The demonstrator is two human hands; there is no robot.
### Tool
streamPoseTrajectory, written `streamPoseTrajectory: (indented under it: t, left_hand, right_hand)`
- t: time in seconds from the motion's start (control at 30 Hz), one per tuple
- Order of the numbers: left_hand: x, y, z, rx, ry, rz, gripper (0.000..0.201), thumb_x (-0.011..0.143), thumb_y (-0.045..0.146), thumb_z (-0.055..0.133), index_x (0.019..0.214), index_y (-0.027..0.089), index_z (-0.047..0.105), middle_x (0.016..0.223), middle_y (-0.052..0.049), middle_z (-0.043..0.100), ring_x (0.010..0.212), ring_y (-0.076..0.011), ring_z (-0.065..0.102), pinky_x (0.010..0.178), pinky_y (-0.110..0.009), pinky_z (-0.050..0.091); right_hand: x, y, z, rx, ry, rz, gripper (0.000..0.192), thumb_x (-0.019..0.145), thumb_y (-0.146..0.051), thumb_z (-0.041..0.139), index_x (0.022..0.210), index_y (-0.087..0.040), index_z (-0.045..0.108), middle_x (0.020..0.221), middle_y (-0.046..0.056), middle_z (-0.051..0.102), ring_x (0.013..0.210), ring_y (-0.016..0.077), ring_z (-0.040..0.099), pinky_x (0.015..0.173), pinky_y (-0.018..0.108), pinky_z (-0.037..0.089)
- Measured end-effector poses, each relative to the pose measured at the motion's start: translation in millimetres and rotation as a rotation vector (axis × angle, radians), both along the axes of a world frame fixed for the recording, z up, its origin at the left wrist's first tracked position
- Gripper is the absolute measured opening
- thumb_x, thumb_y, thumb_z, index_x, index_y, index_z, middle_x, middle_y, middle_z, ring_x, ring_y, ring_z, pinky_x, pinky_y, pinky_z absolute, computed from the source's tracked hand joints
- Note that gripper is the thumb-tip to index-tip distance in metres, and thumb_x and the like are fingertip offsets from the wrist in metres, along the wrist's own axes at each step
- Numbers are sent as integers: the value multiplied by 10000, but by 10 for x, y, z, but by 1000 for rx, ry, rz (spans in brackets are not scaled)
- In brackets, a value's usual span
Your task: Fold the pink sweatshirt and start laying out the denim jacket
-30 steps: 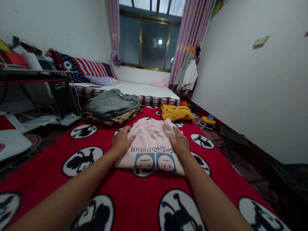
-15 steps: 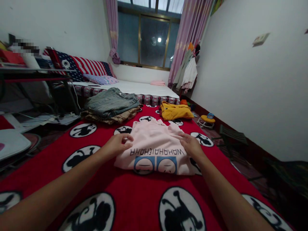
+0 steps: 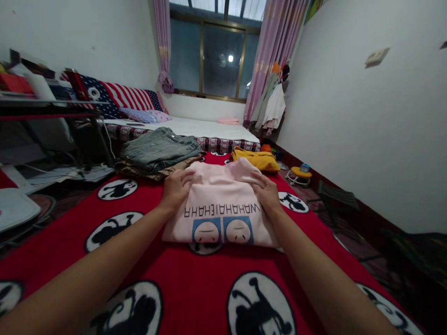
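A folded pink shirt (image 3: 223, 190) with upside-down black lettering and two blue face prints lies in front of me on a red blanket (image 3: 195, 288). My left hand (image 3: 177, 187) grips its far left corner, thumb and fingers closed on the fabric. On the opposite side, my right hand (image 3: 266, 190) pinches the far right corner. The shirt's far edge is lifted a little between both hands, while its near edge with the prints rests low by the blanket. Fingertips are partly hidden by the cloth.
Folded jeans (image 3: 160, 149) lie over brown patterned clothing (image 3: 139, 171) beyond my left hand. A folded yellow garment (image 3: 256, 159) sits behind the shirt at right. Past the blanket are a bed (image 3: 195, 126), a cluttered desk (image 3: 52, 109) on the left and a small yellow stool (image 3: 300, 173) on the right.
Both hands have moved away from me and up with the shirt's far corners. The far edge has risen and now covers part of the yellow garment.
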State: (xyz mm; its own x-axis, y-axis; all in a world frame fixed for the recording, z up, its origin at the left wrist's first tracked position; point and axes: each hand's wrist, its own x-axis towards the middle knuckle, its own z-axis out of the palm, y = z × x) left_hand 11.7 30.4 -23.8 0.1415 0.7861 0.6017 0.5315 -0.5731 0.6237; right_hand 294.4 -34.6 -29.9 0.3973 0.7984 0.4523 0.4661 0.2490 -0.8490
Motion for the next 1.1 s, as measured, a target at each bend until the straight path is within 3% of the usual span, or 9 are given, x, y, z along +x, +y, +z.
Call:
streamPoseTrajectory:
  t: [0.1,0.2,0.37,0.47,0.63,0.77,0.87,1.0,1.1]
  left_hand:
    - [-115,109,-108,-55,218,82,477,717,285,663,1168,130,671,1140,-137,612,1084,-298,584,995,-407,460]
    - [-258,25,-162,-71,318,122,556,771,396,644,1250,116,624,1285,-178,524,1209,-346,504,1050,-467,410]
    - [-294,-582,-62,166,532,-286,537,931,523,426,1371,233,531,1498,-98,399,1381,-289,349,1156,-457,260]
    - [-137,-669,-73,98,700,-435,581,951,563,356,1473,309,375,1594,-37,230,1464,-284,188,1178,-496,164]
    - [80,-148,-317,-168,798,-264,627,968,539,277,1513,228,289,1593,-86,182,1474,-302,138,1151,-569,153]
    - [126,26,-441,-67,728,-208,598,956,519,334,1470,217,386,1556,-101,303,1446,-300,242,1146,-570,187]
    - [116,-30,-480,71,632,-173,540,935,491,420,1359,177,536,1529,-133,358,1433,-301,270,1163,-516,210]
    - [100,-81,-456,134,552,-192,530,925,493,460,1338,175,556,1564,-137,283,1453,-301,219,1178,-478,203]
    - [112,-95,-354,125,524,-186,561,937,485,445,1424,208,460,1588,-116,226,1469,-292,166,1174,-508,179]
  right_hand:
    - [148,6,-139,-167,-137,-103,511,710,-162,623,1220,-132,627,1219,138,660,1120,256,615,1000,435,452]
    - [228,-239,-184,-159,-336,-179,452,783,-249,609,1221,-138,629,1197,158,648,1113,277,600,990,477,449]
    - [-38,-890,-74,137,-701,-68,451,907,-389,529,1312,-194,564,1394,131,507,1287,259,465,1085,449,364]
    - [-204,-1031,-113,21,-909,131,539,931,-472,484,1421,-250,453,1520,92,382,1401,270,331,1128,480,288]
    - [-180,-847,-217,-372,-951,200,494,959,-477,405,1375,-231,506,1470,98,459,1362,268,399,1066,443,368]
    - [-96,-583,-142,-283,-803,-97,277,908,-305,508,1107,-187,661,1207,103,619,1127,234,565,977,347,426]
    - [-64,-349,-160,-236,-690,-378,401,833,-234,595,1225,-146,598,1207,147,565,1131,260,529,957,352,422]
    - [-53,-191,-254,-251,-761,-262,342,877,-230,547,1208,-207,630,1086,102,618,1055,250,540,903,350,430]
    - [-15,-222,-279,-85,-760,-260,294,924,-231,463,1120,-224,683,1027,80,631,1022,233,534,877,333,431]
